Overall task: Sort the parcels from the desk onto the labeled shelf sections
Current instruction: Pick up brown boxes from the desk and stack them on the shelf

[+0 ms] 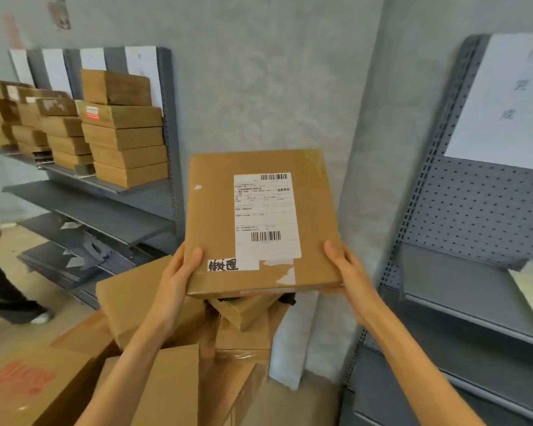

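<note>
We hold one flat parcel (262, 222) up in front of us, above the heap of boxes (154, 305) on the near surface. Our left hand (179, 275) and right hand (348, 272) grip its near corners, thumbs on top and the other fingers curled beneath, out of sight. The shipping label (266, 216) and a handwritten tag (222, 265) face us, so this looks like the reading step. Next we must match that tag to a section: the stacked shelf (99, 186) on the far left or the barer shelf (462, 290) on the right, whose sign (505, 99) is too blurred to read.
</note>
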Demonstrator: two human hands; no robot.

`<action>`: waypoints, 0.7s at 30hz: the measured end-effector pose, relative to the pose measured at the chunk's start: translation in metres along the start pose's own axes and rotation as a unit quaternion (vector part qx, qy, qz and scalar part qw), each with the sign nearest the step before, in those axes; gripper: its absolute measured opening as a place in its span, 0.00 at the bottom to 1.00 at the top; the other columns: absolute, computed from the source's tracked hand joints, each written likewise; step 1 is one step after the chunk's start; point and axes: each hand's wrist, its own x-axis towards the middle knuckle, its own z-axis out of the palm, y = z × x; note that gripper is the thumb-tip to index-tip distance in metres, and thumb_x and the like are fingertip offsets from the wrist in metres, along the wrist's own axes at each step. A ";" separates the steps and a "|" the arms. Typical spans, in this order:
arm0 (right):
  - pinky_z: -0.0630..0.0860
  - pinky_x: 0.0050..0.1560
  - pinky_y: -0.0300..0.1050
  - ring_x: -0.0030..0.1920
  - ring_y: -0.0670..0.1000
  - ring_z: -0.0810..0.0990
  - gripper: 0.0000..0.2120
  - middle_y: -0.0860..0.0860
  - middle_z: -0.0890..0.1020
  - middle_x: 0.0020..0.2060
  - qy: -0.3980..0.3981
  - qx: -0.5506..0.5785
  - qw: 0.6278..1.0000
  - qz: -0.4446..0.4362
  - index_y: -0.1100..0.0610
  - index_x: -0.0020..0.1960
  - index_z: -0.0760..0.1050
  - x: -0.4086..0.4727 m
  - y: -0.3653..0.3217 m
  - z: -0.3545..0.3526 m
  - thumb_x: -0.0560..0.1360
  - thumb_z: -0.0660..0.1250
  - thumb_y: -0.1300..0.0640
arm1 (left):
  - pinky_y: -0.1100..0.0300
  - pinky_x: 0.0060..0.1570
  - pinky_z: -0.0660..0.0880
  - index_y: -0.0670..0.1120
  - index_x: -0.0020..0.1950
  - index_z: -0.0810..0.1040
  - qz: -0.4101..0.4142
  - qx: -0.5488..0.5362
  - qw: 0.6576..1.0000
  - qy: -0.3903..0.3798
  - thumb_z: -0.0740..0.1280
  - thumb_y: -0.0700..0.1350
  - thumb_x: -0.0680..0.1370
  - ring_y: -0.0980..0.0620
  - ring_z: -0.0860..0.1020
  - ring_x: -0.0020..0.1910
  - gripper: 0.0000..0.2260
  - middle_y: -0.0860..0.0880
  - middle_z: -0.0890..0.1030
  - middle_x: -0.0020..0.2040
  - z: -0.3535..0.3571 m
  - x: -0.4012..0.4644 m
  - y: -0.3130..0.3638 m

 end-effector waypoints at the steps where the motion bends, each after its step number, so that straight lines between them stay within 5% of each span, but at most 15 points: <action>1: 0.76 0.61 0.57 0.58 0.48 0.79 0.27 0.45 0.80 0.58 0.014 -0.007 1.000 -0.006 0.44 0.64 0.70 -0.007 -0.001 -0.014 0.69 0.67 0.33 | 0.61 0.47 0.76 0.55 0.63 0.75 0.000 -0.012 1.000 -0.013 0.70 0.74 0.57 0.56 0.81 0.50 0.40 0.54 0.83 0.54 0.012 0.001 0.000; 3: 0.76 0.60 0.57 0.58 0.47 0.79 0.29 0.44 0.80 0.58 0.047 -0.017 0.999 -0.016 0.44 0.65 0.70 -0.024 -0.004 -0.041 0.68 0.66 0.32 | 0.61 0.45 0.78 0.53 0.64 0.75 -0.012 -0.039 0.998 -0.038 0.71 0.70 0.60 0.55 0.82 0.50 0.37 0.51 0.82 0.55 0.038 0.001 0.000; 6: 0.77 0.60 0.54 0.56 0.45 0.80 0.27 0.44 0.80 0.58 0.090 -0.012 0.995 -0.039 0.44 0.65 0.70 -0.054 -0.009 -0.083 0.70 0.67 0.35 | 0.45 0.57 0.76 0.56 0.62 0.76 -0.042 -0.067 0.994 -0.076 0.71 0.69 0.64 0.46 0.81 0.55 0.31 0.49 0.83 0.55 0.082 -0.007 0.001; 11: 0.79 0.57 0.56 0.57 0.45 0.80 0.35 0.44 0.77 0.62 0.176 -0.016 0.982 -0.058 0.45 0.72 0.63 -0.116 -0.020 -0.163 0.68 0.66 0.36 | 0.64 0.39 0.78 0.52 0.59 0.76 -0.016 -0.067 0.983 -0.169 0.74 0.72 0.50 0.55 0.83 0.43 0.43 0.51 0.85 0.47 0.173 -0.041 0.012; 14: 0.77 0.59 0.53 0.54 0.41 0.80 0.31 0.43 0.77 0.61 0.224 -0.020 0.972 -0.070 0.46 0.71 0.64 -0.165 -0.026 -0.213 0.71 0.66 0.39 | 0.49 0.55 0.76 0.49 0.65 0.74 -0.032 -0.089 0.973 -0.211 0.75 0.70 0.55 0.50 0.82 0.49 0.44 0.47 0.83 0.55 0.227 -0.065 0.014; 16: 0.77 0.59 0.53 0.54 0.40 0.80 0.29 0.41 0.77 0.59 0.255 -0.025 0.964 -0.075 0.46 0.70 0.64 -0.203 -0.031 -0.245 0.72 0.66 0.40 | 0.44 0.58 0.74 0.47 0.67 0.73 -0.032 -0.086 0.970 -0.225 0.74 0.66 0.60 0.51 0.82 0.48 0.40 0.48 0.83 0.53 0.266 -0.089 0.015; 18: 0.77 0.59 0.52 0.55 0.43 0.79 0.30 0.42 0.77 0.60 0.286 -0.032 0.955 -0.069 0.45 0.70 0.64 -0.242 -0.034 -0.279 0.70 0.64 0.39 | 0.52 0.57 0.75 0.49 0.65 0.75 -0.037 -0.082 0.966 -0.242 0.71 0.65 0.60 0.51 0.81 0.52 0.37 0.50 0.83 0.54 0.305 -0.118 0.016; 21: 0.78 0.58 0.51 0.56 0.45 0.80 0.31 0.44 0.78 0.61 0.317 -0.038 0.945 -0.069 0.46 0.71 0.64 -0.303 -0.038 -0.329 0.72 0.67 0.38 | 0.65 0.46 0.76 0.52 0.56 0.77 -0.028 -0.081 0.956 -0.280 0.73 0.67 0.55 0.59 0.82 0.46 0.34 0.54 0.84 0.50 0.362 -0.165 0.018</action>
